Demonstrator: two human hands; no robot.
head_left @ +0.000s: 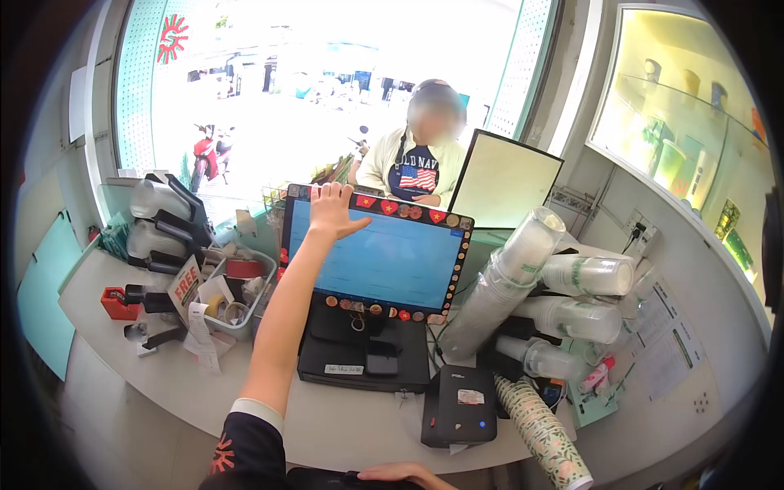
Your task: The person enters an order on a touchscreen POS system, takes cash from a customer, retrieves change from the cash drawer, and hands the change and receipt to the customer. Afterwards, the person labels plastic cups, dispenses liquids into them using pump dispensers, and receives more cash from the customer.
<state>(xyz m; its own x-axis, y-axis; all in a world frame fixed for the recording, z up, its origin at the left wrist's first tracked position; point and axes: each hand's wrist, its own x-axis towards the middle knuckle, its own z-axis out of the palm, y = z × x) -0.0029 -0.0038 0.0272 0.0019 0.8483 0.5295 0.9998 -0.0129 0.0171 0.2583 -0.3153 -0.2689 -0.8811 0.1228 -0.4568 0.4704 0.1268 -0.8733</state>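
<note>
My left hand (pixel 333 214) reaches up to the top left of a touch-screen monitor (pixel 384 253). Its fingertips lie at the upper edge, the thumb spread out to the right over the blue screen. Stickers of hearts, stars and round faces line the monitor's frame. Below it is a black base (pixel 362 363) with a white label. At the bottom edge, partly cut off, my right hand (pixel 400 471) lies with its fingers extended over something black. Nearest to that hand stands a black receipt printer (pixel 460 406).
Stacks of clear plastic cups (pixel 502 286) and patterned paper cups (pixel 543 433) stand at the right. A grey basket (pixel 241 327), a red tape dispenser (pixel 120 303) and black cup holders (pixel 175 233) are at the left. Beyond the counter, a helmeted person (pixel 418 163) stands near a second screen (pixel 506 180).
</note>
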